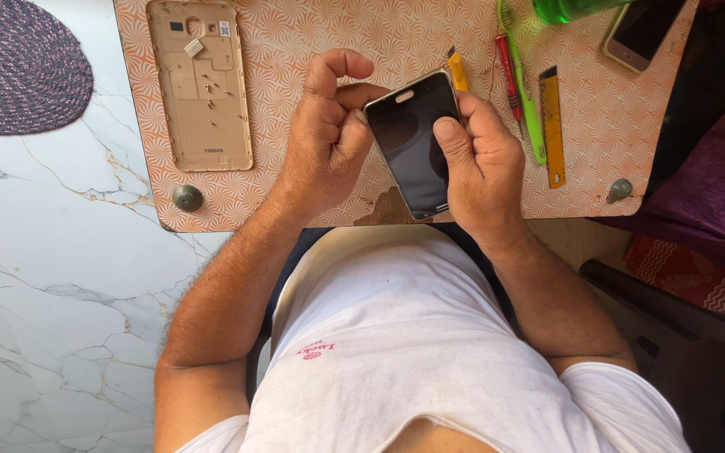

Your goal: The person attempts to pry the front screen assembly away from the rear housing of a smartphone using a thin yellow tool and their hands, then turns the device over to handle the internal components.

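A black-screened smartphone (413,143) is held above a small patterned table (312,42). My right hand (484,172) grips its right edge, thumb pressed on the glass. My left hand (325,138) touches the phone's upper left corner with curled fingers, pinching at the edge. A gold phone back cover (201,84) lies inside-up on the table's left part, with a few tiny screws on it.
Right of the phone lie a yellow pry tool (458,71), a red screwdriver (507,71), a green tool (526,101) and a yellow ruler (552,126). A second phone (639,33) and a green bottle (568,8) sit at the far right. A woven mat (18,67) lies on the marble floor.
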